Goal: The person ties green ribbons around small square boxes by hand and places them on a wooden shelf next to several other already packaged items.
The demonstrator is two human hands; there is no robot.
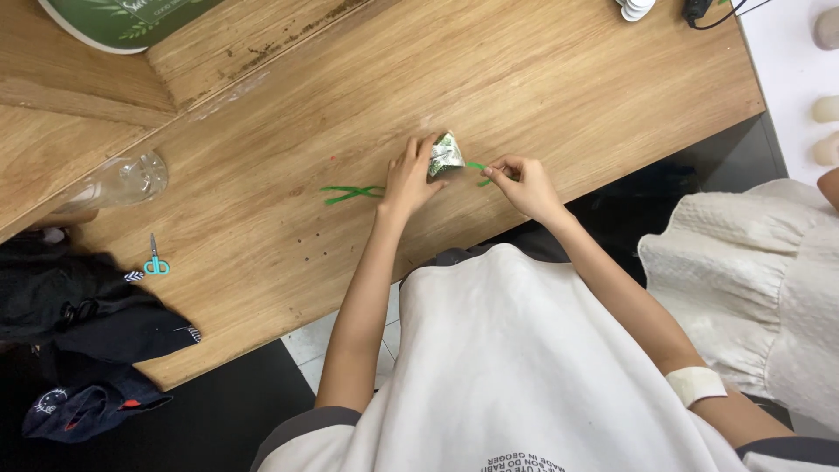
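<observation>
My left hand (409,179) pins a small folded packet of green-and-white patterned paper (447,155) against the wooden table (542,79). A thin green ribbon runs under it: one looped end (351,192) lies to the left of my left hand, the other end (477,166) comes out on the right. My right hand (523,185) pinches that right end of the ribbon between thumb and fingers, just beside the packet.
Small teal-handled scissors (156,260) lie at the table's left edge near dark clothing (96,336). A clear plastic bottle (122,182) lies on its side further up. A green-printed round object (122,19) sits top left. A person in white clothing (769,280) is at the right.
</observation>
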